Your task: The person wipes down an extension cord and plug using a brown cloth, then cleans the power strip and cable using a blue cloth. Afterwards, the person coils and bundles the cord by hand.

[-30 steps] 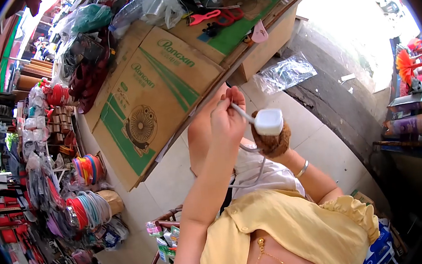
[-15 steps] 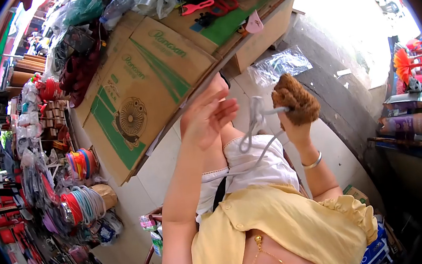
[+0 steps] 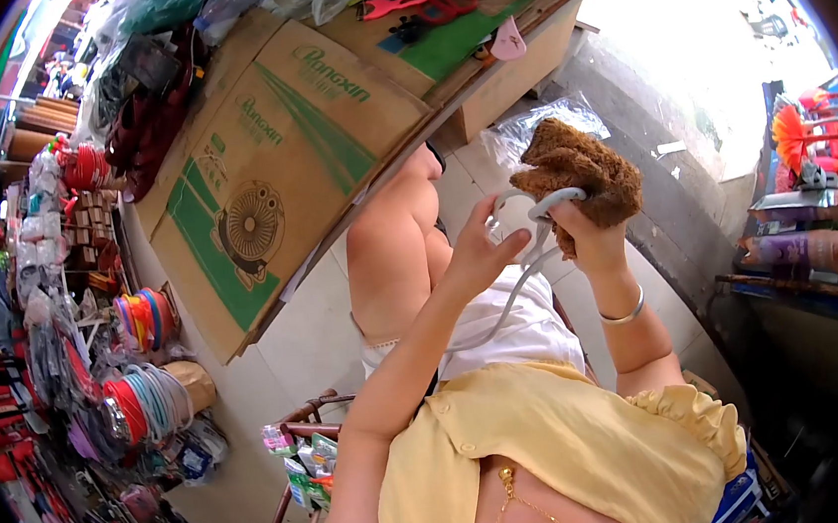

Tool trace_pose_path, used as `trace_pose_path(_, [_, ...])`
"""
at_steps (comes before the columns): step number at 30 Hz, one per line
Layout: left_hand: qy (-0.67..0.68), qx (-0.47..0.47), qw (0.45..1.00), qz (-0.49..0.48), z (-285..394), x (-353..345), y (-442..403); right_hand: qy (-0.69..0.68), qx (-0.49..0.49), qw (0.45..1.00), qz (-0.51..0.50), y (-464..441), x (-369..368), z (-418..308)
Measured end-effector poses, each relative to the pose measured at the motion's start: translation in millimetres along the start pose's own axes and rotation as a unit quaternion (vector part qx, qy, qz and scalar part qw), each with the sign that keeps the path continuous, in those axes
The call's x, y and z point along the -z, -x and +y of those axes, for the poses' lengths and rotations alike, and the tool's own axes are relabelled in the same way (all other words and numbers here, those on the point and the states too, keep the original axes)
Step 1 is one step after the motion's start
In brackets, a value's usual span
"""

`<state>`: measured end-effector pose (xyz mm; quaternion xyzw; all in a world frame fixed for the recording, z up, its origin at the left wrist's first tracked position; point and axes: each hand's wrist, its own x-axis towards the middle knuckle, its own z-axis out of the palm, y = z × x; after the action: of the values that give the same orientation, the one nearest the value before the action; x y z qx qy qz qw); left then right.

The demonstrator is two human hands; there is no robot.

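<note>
As I look down through the head camera, nearest to me is a yellow blouse [image 3: 542, 410], with a gold necklace [image 3: 507, 483] hanging at its opening. Beyond it, the white shorts [image 3: 477, 351] cover the lap, and a grey cord [image 3: 513, 308] runs up across them toward the hands. I see the left hand [image 3: 477, 261] with its thumb and forefinger parted beside a loop of the cord; I cannot tell whether a fingertip touches it. The right hand [image 3: 591, 236], with a silver bracelet [image 3: 625, 313] at its wrist, is closed around a brown fluffy cloth [image 3: 592, 169]. That cloth is raised in front of the lap, bunched above the fist, and the cord bends across it by the right thumb.

To my left, small packets [image 3: 303, 476] hang by a dark chair rail [image 3: 303, 411]. Ahead stands a table [image 3: 519, 88] covered with printed cardboard [image 3: 342, 119], which carries a pink tool [image 3: 395, 5] and something red just beside it. Past the legs, a clear plastic bag [image 3: 576, 118] lies on the ground. Farther off, I make out coiled tubing [image 3: 162, 398] among crowded goods on the left, and an orange brush [image 3: 790, 139] on the right.
</note>
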<state>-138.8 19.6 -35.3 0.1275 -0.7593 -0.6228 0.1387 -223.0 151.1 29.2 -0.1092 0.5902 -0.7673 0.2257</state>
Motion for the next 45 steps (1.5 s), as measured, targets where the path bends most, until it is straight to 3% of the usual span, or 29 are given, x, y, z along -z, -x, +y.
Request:
trace_pose_path(1, [0.002,0.0,1.0,0.006,5,3,-5,-0.014,-0.002,1.0,-0.004,1,0,1])
trace_pose_path(3, [-0.034,0.142,0.989,-0.018,12,9,-14,-0.022,0.004,1.0,0.004,1,3,3])
trace_pose_path(4, [0.08,0.045,0.996,0.015,-3,8,-15,-0.034,0.011,0.999,0.02,1,6,5])
trace_pose_path(7, [0.145,0.095,0.984,0.037,6,24,-10,-0.044,0.026,0.997,0.056,-7,14,13])
trace_pose_path(9, [-0.034,0.082,0.993,0.078,7,38,-18,-0.042,-0.01,0.998,0.048,-8,18,9])
trace_pose_path(12, [-0.147,0.014,0.986,0.07,-4,49,-36,-0.028,-0.095,0.995,0.019,-1,23,7])
trace_pose_path(14, [-0.164,0.045,0.985,0.035,-4,50,-40,-0.026,-0.025,0.999,-0.028,4,16,-1])
trace_pose_path(16, [-0.267,-0.064,0.958,-0.078,-5,46,-43,-0.023,0.018,0.997,-0.065,5,6,-15])
trace_pose_path(18, [-0.193,-0.009,0.975,-0.111,0,44,-45,-0.129,-0.02,0.989,-0.069,1,3,-24])
trace_pose_path(19, [-0.119,0.045,0.981,-0.143,4,44,-47,-0.216,-0.01,0.976,-0.011,4,-18,-38])
trace_pose_path(20, [-0.119,0.043,0.981,-0.146,0,47,-47,-0.227,-0.032,0.973,-0.019,-2,-20,-46])
trace_pose_path(22, [0.215,0.113,0.969,-0.05,-7,62,-43,-0.256,-0.04,0.962,-0.089,-16,-13,-47])
trace_pose_path(23, [0.218,0.123,0.968,0.007,-8,69,-40,-0.256,-0.039,0.962,-0.09,-19,-9,-46])
trace_pose_path(26, [0.225,0.108,0.967,0.048,-18,71,-28,-0.25,-0.048,0.961,-0.111,-25,-4,-39])
trace_pose_path(29, [0.165,0.131,0.976,0.046,27,49,-11,-0.271,-0.075,0.955,-0.098,-26,-6,-36])
trace_pose_path(31, [0.102,0.04,0.994,-0.017,11,29,-8,-0.258,-0.072,0.96,-0.082,-24,-10,-39])
trace_pose_path(34, [0.003,-0.086,0.996,-0.007,30,8,1,-0.255,-0.064,0.963,-0.054,-26,-16,-34])
trace_pose_path(38, [0.016,-0.08,0.997,-0.009,44,-6,6,-0.265,-0.065,0.962,-0.002,-40,-18,-11])
trace_pose_path(40, [0.02,-0.084,0.996,-0.01,41,-14,10,-0.27,-0.013,0.962,0.045,-53,-21,5])
trace_pose_path(42, [0.02,0.147,0.981,-0.127,29,-16,15,-0.261,-0.046,0.963,0.043,-54,-22,8])
trace_pose_path(44, [-0.045,0.068,0.993,-0.085,22,-27,23,-0.151,-0.146,0.967,0.146,-62,-16,27])
trace_pose_path(45, [-0.034,0.071,0.993,-0.09,26,-22,20,-0.148,-0.165,0.966,0.132,-68,-9,38])
